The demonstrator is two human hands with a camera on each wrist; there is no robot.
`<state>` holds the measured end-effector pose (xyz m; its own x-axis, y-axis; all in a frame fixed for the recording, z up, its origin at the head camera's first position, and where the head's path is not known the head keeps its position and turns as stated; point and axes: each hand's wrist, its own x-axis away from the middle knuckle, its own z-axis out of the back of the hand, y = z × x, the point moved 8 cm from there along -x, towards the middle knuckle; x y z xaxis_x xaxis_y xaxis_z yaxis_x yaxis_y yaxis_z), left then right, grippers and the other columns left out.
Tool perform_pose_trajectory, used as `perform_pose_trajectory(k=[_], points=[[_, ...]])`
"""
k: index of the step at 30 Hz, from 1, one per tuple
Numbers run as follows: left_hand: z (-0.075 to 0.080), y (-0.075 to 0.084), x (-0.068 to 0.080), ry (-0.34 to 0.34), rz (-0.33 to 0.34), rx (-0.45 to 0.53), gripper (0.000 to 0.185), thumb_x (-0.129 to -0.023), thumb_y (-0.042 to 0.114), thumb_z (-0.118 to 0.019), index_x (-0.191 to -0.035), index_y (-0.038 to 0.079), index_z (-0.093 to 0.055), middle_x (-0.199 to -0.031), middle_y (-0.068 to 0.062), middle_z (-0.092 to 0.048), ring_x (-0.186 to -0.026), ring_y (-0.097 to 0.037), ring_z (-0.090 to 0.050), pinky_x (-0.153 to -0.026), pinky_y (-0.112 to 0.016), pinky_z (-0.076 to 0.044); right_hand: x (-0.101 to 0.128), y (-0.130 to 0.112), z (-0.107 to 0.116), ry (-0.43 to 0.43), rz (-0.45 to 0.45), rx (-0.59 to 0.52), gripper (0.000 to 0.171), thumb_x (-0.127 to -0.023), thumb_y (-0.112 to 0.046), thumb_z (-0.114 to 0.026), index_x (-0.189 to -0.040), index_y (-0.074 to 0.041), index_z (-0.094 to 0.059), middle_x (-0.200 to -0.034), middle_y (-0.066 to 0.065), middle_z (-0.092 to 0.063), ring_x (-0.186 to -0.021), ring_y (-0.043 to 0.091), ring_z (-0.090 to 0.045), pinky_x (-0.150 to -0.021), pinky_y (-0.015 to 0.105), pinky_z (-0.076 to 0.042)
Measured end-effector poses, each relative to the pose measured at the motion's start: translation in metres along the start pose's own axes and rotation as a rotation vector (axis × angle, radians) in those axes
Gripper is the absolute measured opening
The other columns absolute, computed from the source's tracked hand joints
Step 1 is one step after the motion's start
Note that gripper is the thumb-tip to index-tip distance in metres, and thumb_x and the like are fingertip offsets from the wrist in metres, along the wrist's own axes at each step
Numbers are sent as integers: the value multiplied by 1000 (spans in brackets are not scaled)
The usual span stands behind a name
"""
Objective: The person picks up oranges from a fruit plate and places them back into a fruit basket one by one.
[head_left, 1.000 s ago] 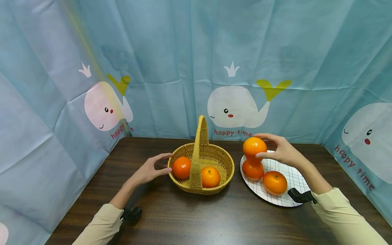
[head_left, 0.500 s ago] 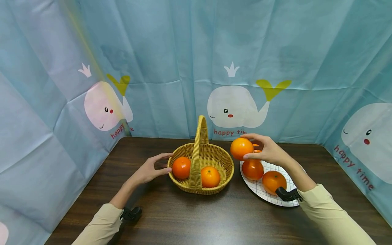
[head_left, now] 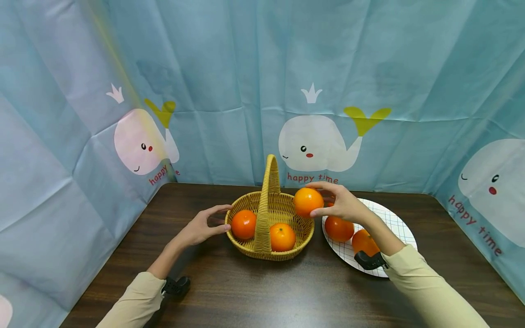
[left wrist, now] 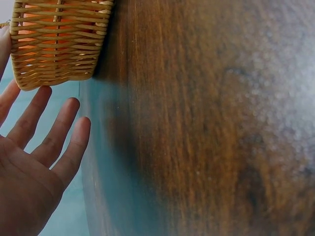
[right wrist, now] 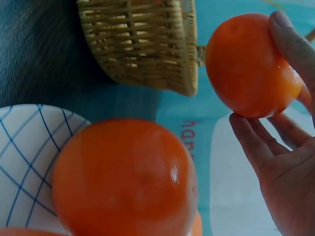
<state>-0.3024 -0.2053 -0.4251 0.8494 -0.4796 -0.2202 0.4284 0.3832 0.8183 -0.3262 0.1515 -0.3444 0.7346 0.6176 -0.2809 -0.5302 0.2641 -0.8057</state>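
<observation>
My right hand [head_left: 334, 205] grips an orange [head_left: 308, 202] in the air over the right rim of a wicker basket [head_left: 287, 256]. The right wrist view shows that orange [right wrist: 248, 64] pinched between fingers and thumb, with the basket [right wrist: 142, 44] below it. Two oranges [head_left: 244, 224] [head_left: 282, 237] lie inside the basket, one on each side of its handle [head_left: 268, 200]. My left hand [head_left: 203, 226] is open, its fingertips at the basket's left rim. On the white checked plate [head_left: 393, 218] lie two more oranges [head_left: 338, 228] [head_left: 364, 241].
Everything stands on a dark wooden table [head_left: 262, 291]. A blue curtain with whale prints [head_left: 316, 141] closes off the back and both sides. Bare tabletop lies in front of the basket and plate.
My right hand has carried the orange leftward from above the plate to over the basket's right rim. The left hand has stayed at the basket.
</observation>
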Motion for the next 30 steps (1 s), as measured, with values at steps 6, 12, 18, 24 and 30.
perform_pose_trajectory(k=[6,12,18,24,30], points=[[0,0,0,3,-2,-7,56,-96,15,-74,-147,4,-52,-143,-18,-54,-120,-43,-57,-99,-58,-47,-7,0,-11,-15,17,-33,71,-81,-7,-87,-144,-7,-55,-137,9,-58,-119,27,-60,-96,39,-53],[0,0,0,4,2,-21,57,-96,15,-74,-147,3,-52,-144,-18,-53,-120,-43,-57,-99,-57,-48,-10,4,-21,-20,12,-38,72,-80,-6,-88,-144,-4,-55,-139,10,-54,-119,27,-59,-98,40,-51],[0,-1,1,-3,4,-11,57,-96,15,-74,-147,4,-51,-143,-18,-54,-120,-42,-58,-99,-56,-48,-10,6,-29,-32,30,-38,72,-80,-5,-87,-144,-4,-55,-142,11,-52,-123,28,-57,-101,40,-49],[0,0,1,-2,4,-17,57,-96,17,-74,-148,5,-51,-143,-18,-54,-119,-42,-58,-98,-56,-49,-12,3,-39,-42,43,-45,74,-76,7,-86,-142,4,-53,-142,20,-52,-123,35,-57,-101,48,-49],[0,1,0,-8,6,-7,57,-97,15,-73,-148,4,-50,-143,-19,-53,-118,-43,-59,-98,-56,-49,-14,8,-44,-50,63,-48,74,-76,-1,-88,-142,-2,-56,-141,11,-54,-123,28,-58,-101,42,-49]])
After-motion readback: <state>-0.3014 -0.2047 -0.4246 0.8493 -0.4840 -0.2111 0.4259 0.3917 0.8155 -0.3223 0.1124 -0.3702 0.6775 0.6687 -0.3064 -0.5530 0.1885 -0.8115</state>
